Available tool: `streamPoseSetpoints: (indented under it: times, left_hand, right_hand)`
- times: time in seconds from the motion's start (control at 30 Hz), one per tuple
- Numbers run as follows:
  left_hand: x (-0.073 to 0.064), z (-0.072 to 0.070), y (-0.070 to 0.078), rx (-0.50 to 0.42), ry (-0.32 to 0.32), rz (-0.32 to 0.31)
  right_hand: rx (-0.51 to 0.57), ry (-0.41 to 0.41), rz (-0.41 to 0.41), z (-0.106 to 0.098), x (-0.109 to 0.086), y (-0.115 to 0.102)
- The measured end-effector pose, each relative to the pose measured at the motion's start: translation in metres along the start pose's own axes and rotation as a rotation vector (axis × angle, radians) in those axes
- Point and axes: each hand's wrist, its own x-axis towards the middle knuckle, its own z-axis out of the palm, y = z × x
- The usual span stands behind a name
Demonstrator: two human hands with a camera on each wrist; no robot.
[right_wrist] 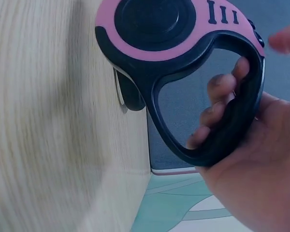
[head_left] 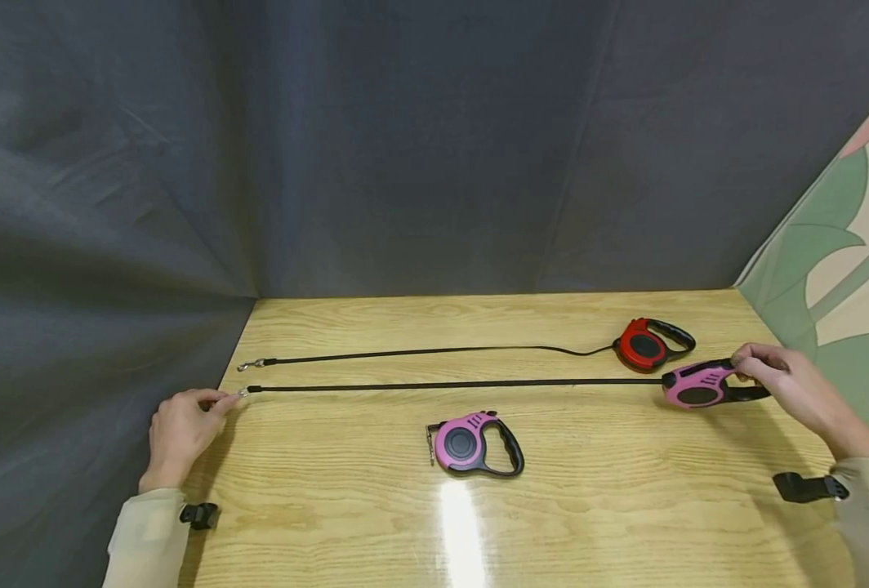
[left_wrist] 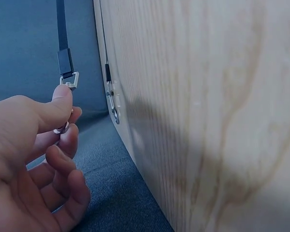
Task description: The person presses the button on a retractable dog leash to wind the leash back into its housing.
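My right hand (head_left: 787, 384) grips the black handle (right_wrist: 237, 116) of a pink retractable dog leash (head_left: 699, 385), fingers curled through its loop. From its body a black strap (head_left: 449, 385) runs taut leftward across the table. At the strap's far end my left hand (head_left: 186, 433) pinches a metal snap hook (left_wrist: 69, 79) between thumb and fingers. Most of that hook is hidden behind the thumb. Behind this strap lies a red retractable leash (head_left: 640, 345), its thin cord (head_left: 434, 351) stretched out to a metal clip (head_left: 251, 364) at the left.
A second pink leash (head_left: 458, 445) lies nearer the front with its strap wound in and its clip (head_left: 430, 445) hanging at the side. The wooden table (head_left: 332, 506) meets grey cloth (head_left: 420, 147) behind and at left. Patterned fabric (head_left: 846, 269) borders the right.
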Motion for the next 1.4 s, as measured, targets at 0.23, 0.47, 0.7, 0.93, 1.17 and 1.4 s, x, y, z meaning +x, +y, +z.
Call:
streamPoseSetpoints:
  times: [0.23,0.47,0.7,0.93,1.17,1.4]
  left_hand:
    - [0.001,0.000,0.000,-0.006,0.021,0.031]
    - [-0.001,0.001,0.002,-0.024,0.020,0.019]
    - [-0.002,0.000,0.004,-0.066,0.058,0.065]
    - [-0.004,0.000,0.005,-0.077,0.053,0.049]
    - [-0.005,0.003,0.004,-0.094,0.054,0.066]
    - [-0.003,0.003,0.007,-0.096,0.072,0.099]
  right_hand:
    - [0.058,0.012,0.097,0.002,-0.004,-0.001]
    - [0.074,0.023,0.090,0.002,-0.004,0.000]
    - [0.118,0.043,0.091,0.001,-0.006,-0.001]
    - [0.125,0.061,0.096,0.001,-0.008,-0.001]
    - [0.117,0.075,0.120,0.001,-0.012,-0.001]
    - [0.116,0.094,0.134,0.005,-0.012,-0.002]
